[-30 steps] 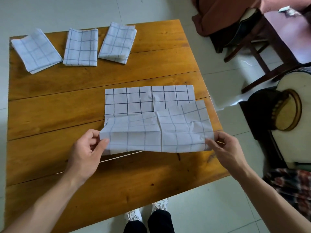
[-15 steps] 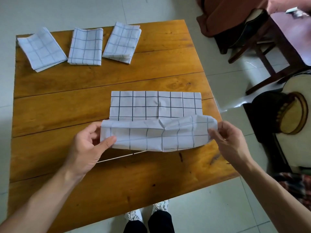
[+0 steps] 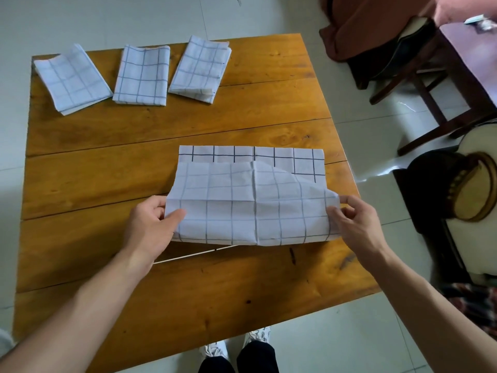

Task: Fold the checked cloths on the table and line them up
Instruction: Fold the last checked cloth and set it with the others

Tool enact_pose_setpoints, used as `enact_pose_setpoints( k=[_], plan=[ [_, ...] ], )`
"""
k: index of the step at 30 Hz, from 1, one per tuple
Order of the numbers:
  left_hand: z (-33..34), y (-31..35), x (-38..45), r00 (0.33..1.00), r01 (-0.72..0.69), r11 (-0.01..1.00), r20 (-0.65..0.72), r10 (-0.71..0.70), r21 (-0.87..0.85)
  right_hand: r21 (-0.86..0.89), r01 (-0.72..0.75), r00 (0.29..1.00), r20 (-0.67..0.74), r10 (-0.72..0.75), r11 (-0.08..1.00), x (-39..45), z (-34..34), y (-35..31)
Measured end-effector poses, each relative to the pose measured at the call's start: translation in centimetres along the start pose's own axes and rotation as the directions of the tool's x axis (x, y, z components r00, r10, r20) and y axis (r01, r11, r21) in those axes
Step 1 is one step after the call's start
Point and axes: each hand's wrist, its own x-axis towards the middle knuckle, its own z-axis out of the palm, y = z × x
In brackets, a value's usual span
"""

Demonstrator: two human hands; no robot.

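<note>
A white cloth with dark checks lies on the wooden table, right of centre. Its near half is lifted and turned over the far half, pale underside up. My left hand pinches the near left corner between thumb and fingers. My right hand pinches the near right corner. A strip of the far half still shows beyond the folded flap. Three folded checked cloths lie in a row along the far edge: one at the left, one in the middle, one at the right.
A thin pale line lies on the table just below the cloth. Right of the table stand a dark wooden chair, a purple tabletop and a round cream object. My shoes show below the near edge.
Both hands have carried the near edge of the cloth farther over the far half, so less of the far half shows. The flap is flatter than half a second ago.
</note>
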Motion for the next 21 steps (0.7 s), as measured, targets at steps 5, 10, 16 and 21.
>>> enact_pose_setpoints(
  k=[5,10,16,21],
  plan=[
    [-0.1,0.3,0.5,0.999,-0.027,0.999,-0.027,0.028,0.025,-0.008,0.199,0.978,0.068,-0.198,0.98,0.7,-0.1,-1.4],
    [-0.4,1.0,0.5,0.991,-0.116,0.993,-0.073,0.116,-0.007,-0.051,0.226,0.974,-0.021,-0.227,0.973,1.8,0.1,-1.1],
    [0.8,0.6,2.6,0.993,-0.037,0.998,-0.108,0.042,0.045,-0.082,0.012,0.996,-0.087,-0.019,0.997,3.6,0.6,0.1],
    [1.6,0.8,4.5,0.983,0.026,0.999,-0.183,-0.017,0.046,-0.084,-0.018,0.994,-0.113,0.009,0.996,4.5,1.1,0.1]
  ],
)
